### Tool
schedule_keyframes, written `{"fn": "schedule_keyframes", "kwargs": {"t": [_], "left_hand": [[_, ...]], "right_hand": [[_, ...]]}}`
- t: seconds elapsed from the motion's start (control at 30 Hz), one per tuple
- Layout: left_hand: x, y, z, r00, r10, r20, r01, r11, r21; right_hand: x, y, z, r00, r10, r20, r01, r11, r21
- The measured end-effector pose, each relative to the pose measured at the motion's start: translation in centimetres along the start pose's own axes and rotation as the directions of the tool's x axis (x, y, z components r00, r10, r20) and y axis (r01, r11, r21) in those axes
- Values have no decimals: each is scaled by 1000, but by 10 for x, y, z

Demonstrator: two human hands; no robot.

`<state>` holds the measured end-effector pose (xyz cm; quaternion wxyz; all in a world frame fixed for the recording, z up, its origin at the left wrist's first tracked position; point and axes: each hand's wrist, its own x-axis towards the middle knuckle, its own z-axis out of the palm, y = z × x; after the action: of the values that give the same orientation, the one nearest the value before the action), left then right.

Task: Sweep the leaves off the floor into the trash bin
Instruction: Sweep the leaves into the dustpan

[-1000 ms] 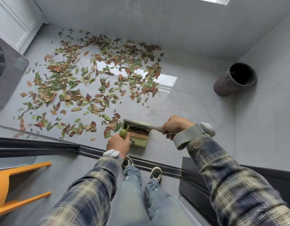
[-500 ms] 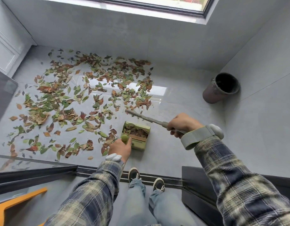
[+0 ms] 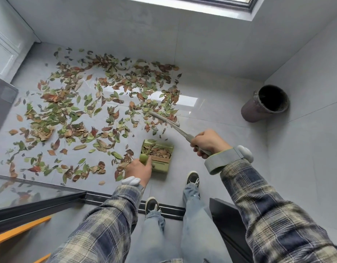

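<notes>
Green dustpan (image 3: 161, 166), partly filled, rests on the floor (image 3: 217, 118); left hand (image 3: 138, 168) grips its knobbed handle; right hand (image 3: 207, 143) grips the broom (image 3: 175, 126), its head at the edge of the scattered leaves (image 3: 99, 103); bin (image 3: 256, 112) stands well apart, to the right

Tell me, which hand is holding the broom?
The right hand, gripping the pale grey broom by its handle; the left hand holds the green plastic dustpan by its knob instead.

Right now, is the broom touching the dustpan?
Apart. The head view shows the broom, held by the right hand, out among the leaves, with bare floor between it and the dustpan.
</notes>
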<state>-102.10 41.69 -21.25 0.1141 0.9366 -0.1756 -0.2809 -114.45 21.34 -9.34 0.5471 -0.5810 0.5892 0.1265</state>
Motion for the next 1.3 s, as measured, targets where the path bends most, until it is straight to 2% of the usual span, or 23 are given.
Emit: {"fn": "schedule_keyframes", "kwargs": {"t": [0.33,0.47,0.77,0.9,1.0,1.07,1.13,1.3], "left_hand": [[44,84,9,983,-153,-101,144,986,-85],[60,106,9,977,-180,-117,173,983,-67],[84,130,5,953,-263,-152,253,964,-85],[90,129,0,951,-260,-169,248,965,-89],[90,125,0,952,-250,-175,238,967,-85],[89,123,1,952,-248,-179,237,968,-82],[90,123,0,953,-245,-178,233,969,-83],[90,123,0,956,-251,-153,241,967,-77]], "right_hand": [[90,-49,-62,994,-4,107,18,992,-128],[116,-70,-77,991,-37,129,58,985,-165],[158,-85,-57,975,-19,221,97,933,-347],[172,-81,-41,965,100,242,10,909,-416],[175,-71,-30,922,250,295,-162,942,-293],[174,-64,-24,895,297,331,-227,945,-234],[175,-66,-21,914,273,301,-206,950,-236],[171,-105,-28,974,92,206,-29,957,-288]]}}
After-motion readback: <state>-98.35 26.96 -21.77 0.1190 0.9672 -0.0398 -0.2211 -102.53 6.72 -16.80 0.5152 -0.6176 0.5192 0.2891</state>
